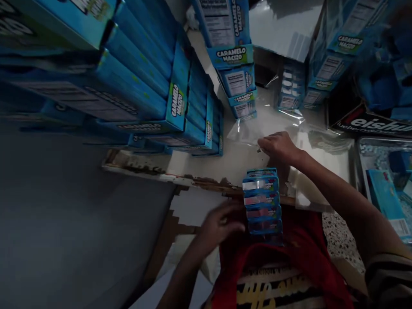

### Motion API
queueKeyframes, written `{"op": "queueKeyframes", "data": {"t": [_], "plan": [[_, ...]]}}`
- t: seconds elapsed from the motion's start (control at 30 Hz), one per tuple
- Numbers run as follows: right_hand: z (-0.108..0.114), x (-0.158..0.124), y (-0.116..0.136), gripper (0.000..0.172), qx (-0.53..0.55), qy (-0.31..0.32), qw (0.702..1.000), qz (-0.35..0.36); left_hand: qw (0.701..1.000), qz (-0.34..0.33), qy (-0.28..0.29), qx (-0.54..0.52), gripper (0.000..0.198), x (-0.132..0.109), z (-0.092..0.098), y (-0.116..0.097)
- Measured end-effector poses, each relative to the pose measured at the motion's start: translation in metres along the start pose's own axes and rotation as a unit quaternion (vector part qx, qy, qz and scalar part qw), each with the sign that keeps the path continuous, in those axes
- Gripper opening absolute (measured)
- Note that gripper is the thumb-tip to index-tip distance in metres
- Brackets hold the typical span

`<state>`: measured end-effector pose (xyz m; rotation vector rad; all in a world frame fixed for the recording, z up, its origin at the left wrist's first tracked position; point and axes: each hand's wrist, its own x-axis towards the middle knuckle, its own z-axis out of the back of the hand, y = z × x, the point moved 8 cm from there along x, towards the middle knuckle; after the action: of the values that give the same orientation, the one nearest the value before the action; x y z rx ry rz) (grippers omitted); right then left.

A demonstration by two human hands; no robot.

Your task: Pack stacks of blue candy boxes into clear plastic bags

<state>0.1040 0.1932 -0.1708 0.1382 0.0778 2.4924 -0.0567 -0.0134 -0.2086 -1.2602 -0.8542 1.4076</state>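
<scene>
My right hand (279, 146) is closed in a pinch over the table, its fingertips at the edge of a clear plastic bag (245, 132). Below it, at the table's front edge and against my body, is a row of small blue candy boxes (262, 201) lettered "Caramelo Macizo". My left hand (221, 226), slightly blurred, is just left of this row with thumb and fingers apart. It holds nothing that I can see, and a gap shows between it and the boxes.
Tall stacks of blue candy cartons (138, 86) fill the left side. Another stack (236, 81) stands behind the bag, and a wrapped pack (291, 88) lies right of it. At right are a black box (370, 112) and a metal tray (359, 171). The table's front edge (206, 182) is chipped.
</scene>
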Motion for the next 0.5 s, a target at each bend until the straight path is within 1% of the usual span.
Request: {"op": "queueKeyframes", "data": {"t": [0.03,0.07,0.1,0.13,0.17,0.2,0.23,0.27,0.3,0.33,0.4,0.43,0.5], "plan": [[-0.005,0.002,0.002,0.016,0.001,0.022,1.000,0.018,0.999,-0.030,-0.026,0.032,0.028,0.012,0.014,-0.015],[-0.009,0.003,0.005,0.015,0.004,0.040,0.999,0.033,0.992,-0.078,-0.060,0.080,0.022,0.025,0.026,-0.034],[-0.011,0.003,0.007,0.014,0.007,0.052,0.998,0.046,0.972,-0.150,-0.101,0.148,0.020,0.040,0.035,-0.057],[-0.012,0.002,0.009,0.013,0.010,0.059,0.997,0.054,0.938,-0.234,-0.122,0.226,0.021,0.055,0.035,-0.079],[-0.012,0.001,0.011,0.012,0.012,0.062,0.996,0.061,0.894,-0.305,-0.125,0.302,0.024,0.070,0.028,-0.095],[-0.012,-0.001,0.013,0.011,0.014,0.060,0.996,0.068,0.852,-0.349,-0.111,0.373,0.026,0.088,0.018,-0.104],[-0.011,-0.003,0.014,0.009,0.013,0.053,0.996,0.073,0.822,-0.368,-0.104,0.423,0.023,0.105,0.010,-0.106],[-0.011,-0.006,0.014,0.008,0.012,0.045,0.996,0.078,0.803,-0.375,-0.087,0.454,0.019,0.122,0.002,-0.104],[-0.011,-0.009,0.014,0.007,0.012,0.037,0.996,0.079,0.796,-0.375,-0.071,0.471,0.018,0.135,-0.005,-0.099],[-0.011,-0.012,0.012,0.008,0.014,0.031,0.996,0.078,0.796,-0.371,-0.059,0.475,0.021,0.145,-0.010,-0.093],[-0.014,-0.018,0.008,0.018,0.024,0.029,0.998,0.059,0.796,-0.373,-0.050,0.475,0.026,0.153,-0.020,-0.082],[-0.016,-0.021,0.005,0.023,0.030,0.033,0.998,0.044,0.789,-0.382,-0.057,0.478,0.028,0.152,-0.023,-0.079],[-0.020,-0.028,0.000,0.030,0.034,0.044,0.998,0.007,0.763,-0.407,-0.075,0.496,0.029,0.144,-0.031,-0.074]]}}
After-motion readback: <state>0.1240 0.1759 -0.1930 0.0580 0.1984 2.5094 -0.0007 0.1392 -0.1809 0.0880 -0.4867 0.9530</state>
